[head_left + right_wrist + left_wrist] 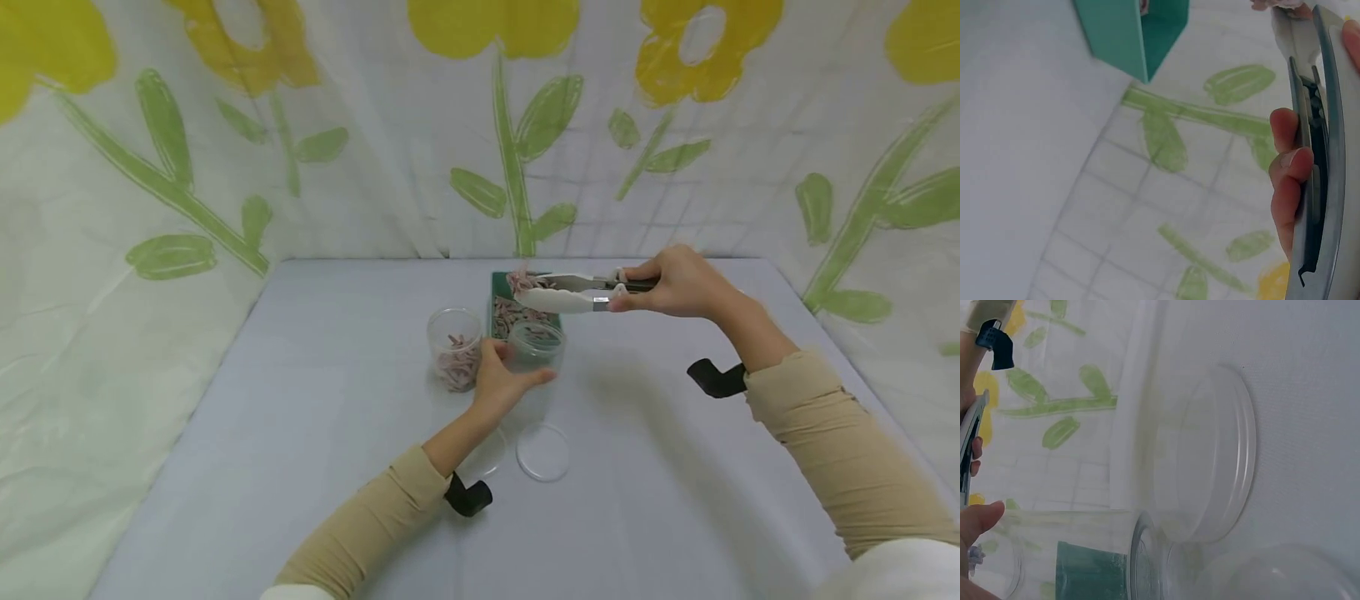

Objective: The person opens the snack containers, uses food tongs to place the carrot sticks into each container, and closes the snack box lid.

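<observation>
My right hand [678, 282] grips a pair of tongs [570, 293] with white and metal arms. A clump of pinkish-brown strips [525, 281] is caught between the tong tips, above a green box [498, 283]. More such strips [517, 315] lie in the box. My left hand [504, 379] holds a clear jar [536, 354] in front of the box, thumb across its near side. To its left stands a second clear jar [453, 325], partly filled with the same strips. The tongs [1329, 156] run up through the right wrist view, fingers wrapped round them.
Two clear round lids lie on the near side of the jars: one lid [543, 452] in full view, the other lid [487, 457] partly behind my left wrist. A white-covered table [337, 375] meets a flower-painted curtain [375, 167] at the back.
</observation>
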`<action>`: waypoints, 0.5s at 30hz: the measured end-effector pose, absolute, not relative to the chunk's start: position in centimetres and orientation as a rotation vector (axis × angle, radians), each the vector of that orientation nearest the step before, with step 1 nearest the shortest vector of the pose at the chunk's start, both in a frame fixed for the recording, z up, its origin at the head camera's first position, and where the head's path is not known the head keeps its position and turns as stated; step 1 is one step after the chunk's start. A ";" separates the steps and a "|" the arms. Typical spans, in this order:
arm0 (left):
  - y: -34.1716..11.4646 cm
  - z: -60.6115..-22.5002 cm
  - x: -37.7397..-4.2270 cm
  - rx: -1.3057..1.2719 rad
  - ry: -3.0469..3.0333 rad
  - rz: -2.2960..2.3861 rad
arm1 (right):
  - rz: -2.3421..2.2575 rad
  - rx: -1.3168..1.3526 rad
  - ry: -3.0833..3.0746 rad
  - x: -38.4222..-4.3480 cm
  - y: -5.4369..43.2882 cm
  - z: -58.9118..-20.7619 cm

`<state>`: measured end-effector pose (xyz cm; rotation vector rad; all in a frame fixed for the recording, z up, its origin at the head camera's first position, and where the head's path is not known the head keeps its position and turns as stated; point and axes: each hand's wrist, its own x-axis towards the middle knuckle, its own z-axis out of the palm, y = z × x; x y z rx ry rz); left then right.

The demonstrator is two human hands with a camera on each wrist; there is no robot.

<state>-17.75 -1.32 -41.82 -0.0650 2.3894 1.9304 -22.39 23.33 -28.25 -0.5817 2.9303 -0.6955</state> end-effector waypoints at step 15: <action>-1.6 -42.1 -17.5 -0.034 2.401 1.913 | -0.690 -0.676 2.822 -20.8 24.0 -29.9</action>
